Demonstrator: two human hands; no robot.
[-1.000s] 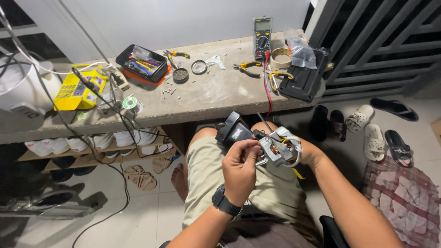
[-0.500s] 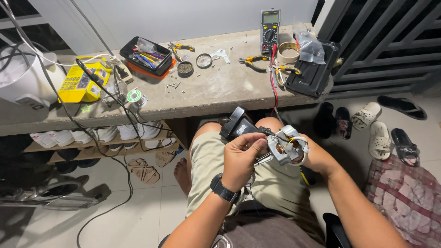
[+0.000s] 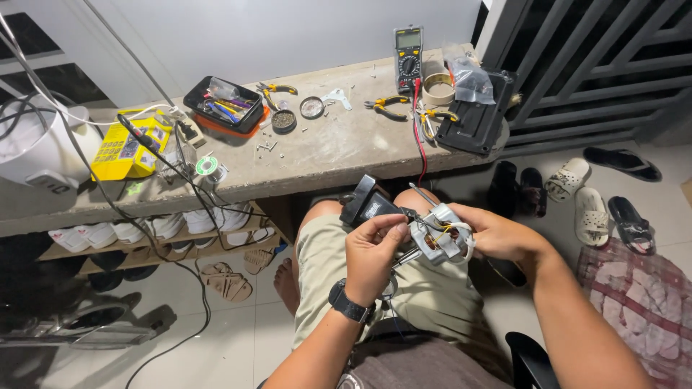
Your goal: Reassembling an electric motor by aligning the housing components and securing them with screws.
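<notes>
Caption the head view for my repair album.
Both hands, left hand and right hand, hold a small motor assembly over the lap, below a cluttered workbench.

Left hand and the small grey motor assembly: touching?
Touching. The head view shows the left hand with its fingers pressed against the grey motor assembly, which the right hand grips from the other side.

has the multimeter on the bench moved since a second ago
No. The multimeter lies in the same place against the roll of tape and the black tray; only the head camera shifted, so the whole bench slides in view.
</notes>
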